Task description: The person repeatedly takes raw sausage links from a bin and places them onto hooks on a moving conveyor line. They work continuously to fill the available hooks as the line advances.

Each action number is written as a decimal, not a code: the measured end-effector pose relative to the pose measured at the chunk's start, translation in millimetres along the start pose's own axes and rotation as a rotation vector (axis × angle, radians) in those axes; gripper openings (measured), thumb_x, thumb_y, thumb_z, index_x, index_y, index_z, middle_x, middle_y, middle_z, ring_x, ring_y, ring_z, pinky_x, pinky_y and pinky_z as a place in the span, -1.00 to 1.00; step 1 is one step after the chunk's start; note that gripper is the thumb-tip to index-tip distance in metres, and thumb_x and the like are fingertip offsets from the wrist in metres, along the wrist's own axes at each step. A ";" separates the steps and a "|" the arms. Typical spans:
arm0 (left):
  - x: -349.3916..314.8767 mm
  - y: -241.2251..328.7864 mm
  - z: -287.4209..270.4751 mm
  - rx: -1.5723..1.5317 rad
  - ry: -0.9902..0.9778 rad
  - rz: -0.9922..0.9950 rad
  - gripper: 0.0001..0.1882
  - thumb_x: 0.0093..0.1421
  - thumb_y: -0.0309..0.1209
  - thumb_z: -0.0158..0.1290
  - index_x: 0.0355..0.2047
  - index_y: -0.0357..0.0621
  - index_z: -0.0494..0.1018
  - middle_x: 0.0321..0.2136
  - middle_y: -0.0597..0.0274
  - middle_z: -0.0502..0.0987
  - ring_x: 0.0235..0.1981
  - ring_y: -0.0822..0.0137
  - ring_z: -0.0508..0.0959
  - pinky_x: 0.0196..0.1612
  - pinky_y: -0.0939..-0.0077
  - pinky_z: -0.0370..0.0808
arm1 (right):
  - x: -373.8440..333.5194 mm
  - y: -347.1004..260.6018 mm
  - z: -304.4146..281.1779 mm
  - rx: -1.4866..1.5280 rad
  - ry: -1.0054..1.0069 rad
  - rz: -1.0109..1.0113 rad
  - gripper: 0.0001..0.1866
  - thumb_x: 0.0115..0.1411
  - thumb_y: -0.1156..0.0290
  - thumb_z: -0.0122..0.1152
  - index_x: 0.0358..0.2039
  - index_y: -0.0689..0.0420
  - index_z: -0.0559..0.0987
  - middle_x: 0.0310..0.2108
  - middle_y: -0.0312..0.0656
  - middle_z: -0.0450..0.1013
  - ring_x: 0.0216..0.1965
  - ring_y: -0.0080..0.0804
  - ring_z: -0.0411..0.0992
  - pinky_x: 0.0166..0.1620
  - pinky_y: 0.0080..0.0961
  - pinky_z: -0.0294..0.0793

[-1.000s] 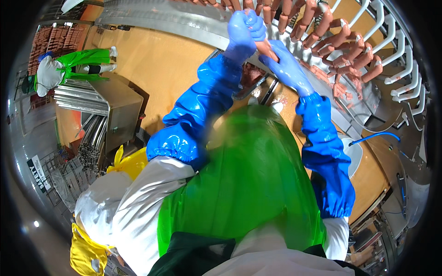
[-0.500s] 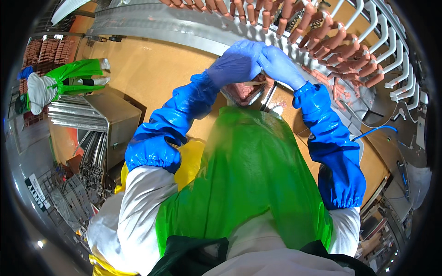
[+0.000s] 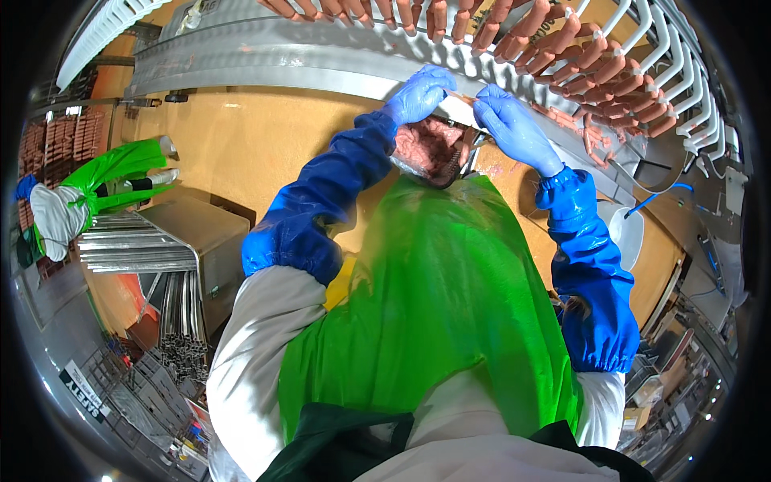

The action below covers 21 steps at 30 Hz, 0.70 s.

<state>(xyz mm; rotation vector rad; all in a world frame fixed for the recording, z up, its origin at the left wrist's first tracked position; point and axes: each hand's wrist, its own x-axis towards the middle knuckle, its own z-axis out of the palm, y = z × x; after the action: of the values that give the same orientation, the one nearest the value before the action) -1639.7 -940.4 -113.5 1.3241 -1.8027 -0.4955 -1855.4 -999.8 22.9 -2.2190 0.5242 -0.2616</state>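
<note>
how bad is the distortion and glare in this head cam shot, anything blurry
Head view: strong fisheye, the steel conveyor rail bows and a black rim rings the frame; sheen on the green apron and blue sleeves; left hand, right hand and hanging sausages look sharp, edges softer.

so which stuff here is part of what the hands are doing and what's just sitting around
In use:
- left hand and right hand, pinching a thin sausage link
- tub of pink sausages
- hanging sausages on white hooks

Lying about:
- steel rods
- metal box
- white bucket
</note>
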 end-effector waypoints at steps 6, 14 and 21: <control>-44.7 -51.6 1.1 0.298 0.028 0.067 -0.69 0.11 -0.44 -0.01 -0.10 -0.20 0.44 -0.10 0.04 0.45 -0.02 0.05 0.41 0.09 0.26 0.35 | 1.2 -24.7 -14.6 0.219 0.120 0.113 -0.64 0.35 0.28 -0.10 -0.52 0.27 0.40 -0.42 -0.20 0.29 -0.26 -0.32 0.29 -0.09 -0.42 0.26; 36.5 109.8 22.9 -0.778 0.215 -0.230 -0.65 0.26 -0.40 -0.19 0.04 -0.22 0.24 -0.34 0.37 0.29 -0.33 0.54 0.28 -0.22 0.60 0.34 | 15.1 17.6 12.8 0.185 0.361 0.168 -0.64 0.33 0.18 0.00 -0.15 0.22 0.56 0.04 -0.18 0.31 0.05 -0.38 0.27 0.11 -0.48 0.24; 41.9 108.0 -2.8 -0.736 0.223 -0.350 -0.73 0.26 -0.34 -0.20 -0.29 -0.31 0.40 -0.52 0.26 0.42 -0.45 0.51 0.35 -0.34 0.50 0.37 | 32.7 10.4 16.5 0.773 0.339 0.249 -0.57 0.31 0.15 0.04 -0.04 0.28 0.50 -0.11 -0.24 0.46 -0.08 -0.52 0.37 0.04 -0.57 0.29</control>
<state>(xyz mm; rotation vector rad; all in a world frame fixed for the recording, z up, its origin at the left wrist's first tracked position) -1705.9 -938.6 -18.3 1.0995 -1.0379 -1.0364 -1823.3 -1009.3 4.8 -1.3515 0.7253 -0.5996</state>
